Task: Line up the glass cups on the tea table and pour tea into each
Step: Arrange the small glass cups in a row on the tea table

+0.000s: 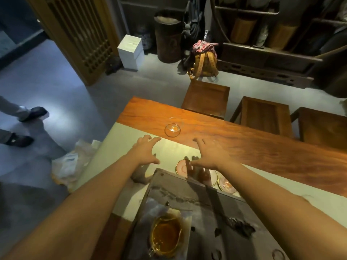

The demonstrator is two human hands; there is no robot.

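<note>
We were at the lining-up step: our left hand [145,150] and right hand [210,155] reached out, fingers spread and empty. One glass cup [172,130] stood just beyond them on the tea table [262,147]; another perhaps sat blurred by our right fingertips. Next called for a gentle grasp.

Far table edge: bare wood of the tea table [262,152], open to a hand right of the glass cup [172,130].
Glass cup: stands alone on the wood, just beyond the pale table runner [120,147]; free on all sides.
Runner, left part: bare cloth beneath the left hand [145,150].
Runner, centre: two saucers [183,167] lie side by side under the right hand [212,156], against the tea tray's far rim.
Near side: dark tea tray [187,194] fills it, bearing a glass pitcher [166,235] of tea.
Beyond table: three wooden stools [206,98] close along the far edge.
</note>
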